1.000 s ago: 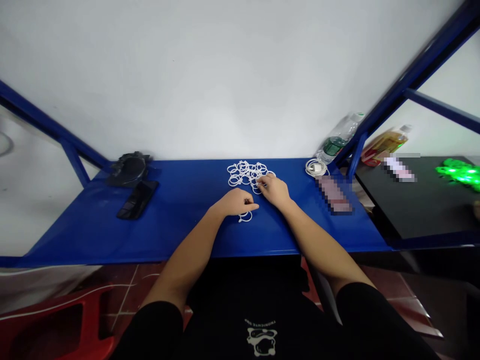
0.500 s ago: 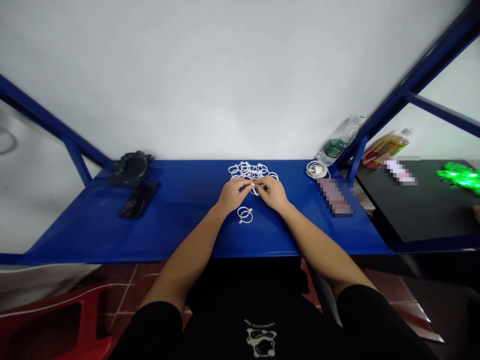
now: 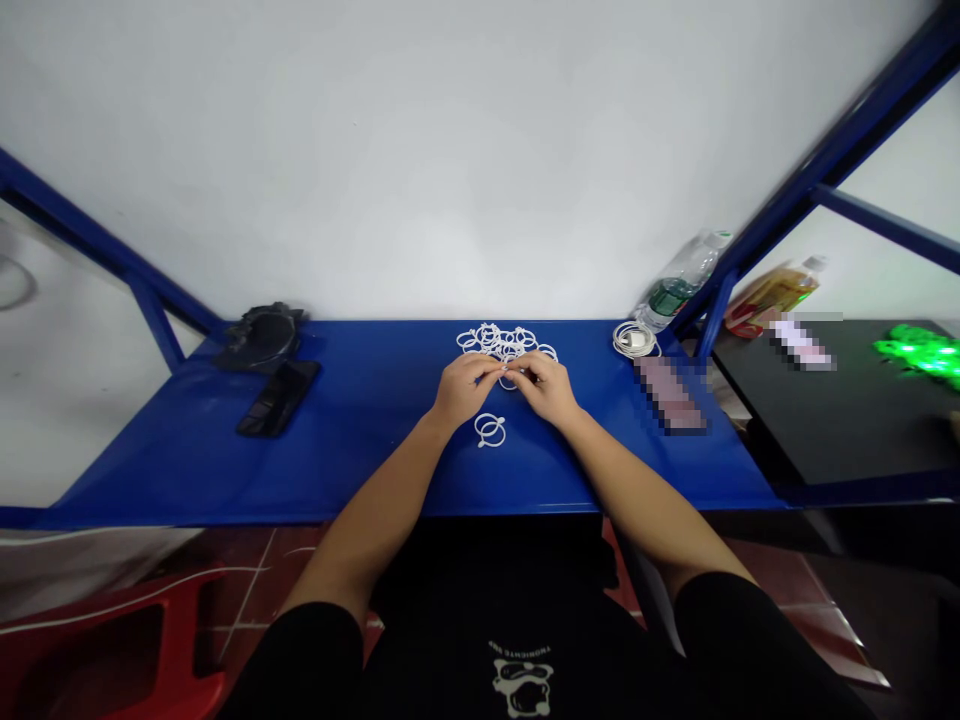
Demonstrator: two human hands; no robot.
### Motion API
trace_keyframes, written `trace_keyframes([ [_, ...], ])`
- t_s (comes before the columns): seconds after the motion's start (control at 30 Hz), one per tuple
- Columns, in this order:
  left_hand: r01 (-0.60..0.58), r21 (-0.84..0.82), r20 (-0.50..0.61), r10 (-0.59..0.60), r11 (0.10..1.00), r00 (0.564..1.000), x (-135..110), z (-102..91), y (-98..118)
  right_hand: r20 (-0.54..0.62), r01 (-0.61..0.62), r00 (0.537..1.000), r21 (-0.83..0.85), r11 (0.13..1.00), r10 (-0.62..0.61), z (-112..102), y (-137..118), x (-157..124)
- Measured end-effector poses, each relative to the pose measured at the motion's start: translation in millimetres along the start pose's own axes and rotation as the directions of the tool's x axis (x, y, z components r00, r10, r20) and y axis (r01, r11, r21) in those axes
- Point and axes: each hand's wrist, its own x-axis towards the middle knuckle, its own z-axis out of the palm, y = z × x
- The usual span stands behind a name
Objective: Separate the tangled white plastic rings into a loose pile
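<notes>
My left hand (image 3: 465,388) and my right hand (image 3: 547,386) meet over the blue table (image 3: 375,430), thumbs and fingertips pinched together. Between them is a thin white ring (image 3: 510,385) with a small knob, mostly hidden by the fingers. Just beyond my hands lies a pile of similar white rings (image 3: 491,335), overlapping one another. Closer to me, two overlapping white rings (image 3: 501,420) rest flat on the table, each with a small knob on its edge.
A black phone (image 3: 277,398) and a dark plastic-wrapped bundle (image 3: 261,335) lie at the left. On the right are a coiled white cable with a charger (image 3: 636,340), a blurred-out pinkish item (image 3: 670,393) and a plastic bottle (image 3: 671,295). Blue frame bars (image 3: 154,315) flank the table.
My fingertips have shifted slightly at the pinch, and less of the held ring's white knob shows between them. The pile and the two nearer rings have stayed put.
</notes>
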Motion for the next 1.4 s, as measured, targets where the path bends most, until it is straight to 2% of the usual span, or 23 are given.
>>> trace_keyframes([
  [0.13,-0.002,0.027,-0.008,0.003,1.000,1.000,-0.2,0.4,4.2,-0.012,-0.085,0.996,0.047,0.995,0.085,3.3,-3.6,-0.2],
  [0.23,-0.007,0.057,-0.003,0.007,0.998,1.000,1.8,-2.0,3.4,-0.005,-0.083,0.997,0.040,0.996,0.083,3.5,-2.7,0.9],
  [0.3,-0.012,0.082,0.028,0.010,0.997,1.000,4.0,-6.8,0.8,0.030,-0.053,0.998,-0.002,0.999,0.053,2.1,0.9,1.9],
  [0.37,-0.013,0.097,0.105,0.003,0.995,0.994,5.9,-13.3,-2.3,0.096,-0.033,0.995,-0.078,0.996,0.041,1.0,6.0,2.6],
  [0.43,0.012,0.097,0.244,-0.035,0.995,0.969,6.5,-18.9,-5.0,0.185,-0.026,0.981,-0.174,0.984,0.059,1.6,11.1,2.3],
  [0.53,0.065,0.113,0.459,-0.111,0.991,0.882,4.2,-21.0,-6.8,0.326,-0.014,0.939,-0.292,0.956,0.113,6.4,15.5,1.0],
  [0.63,0.082,0.132,0.541,-0.141,0.988,0.829,-0.1,-16.4,-7.2,0.400,0.000,0.904,-0.350,0.937,0.150,11.7,16.0,0.0],
  [0.83,0.115,0.117,0.512,-0.159,0.986,0.844,-1.9,-10.7,-10.5,0.356,-0.041,0.918,-0.356,0.934,0.176,9.1,16.4,1.3],
  [0.97,0.151,0.205,0.461,-0.231,0.967,0.857,-0.8,-10.3,-17.1,0.251,-0.094,0.956,-0.233,0.968,0.153,3.0,16.0,3.2],
  [1.1,0.184,0.208,0.441,-0.260,0.961,0.859,-2.1,-8.2,-21.3,0.151,-0.079,0.984,-0.113,0.990,0.096,0.4,13.7,3.5],
  [1.23,0.208,0.199,0.311,-0.263,0.958,0.913,-1.5,-5.7,-17.0,0.144,-0.050,0.988,-0.004,0.999,0.050,1.8,9.9,1.4],
  [1.4,0.100,0.152,0.162,-0.124,0.983,0.979,0.4,-5.4,-11.8,0.145,-0.051,0.989,0.083,0.995,0.038,4.9,5.4,-1.6],
])
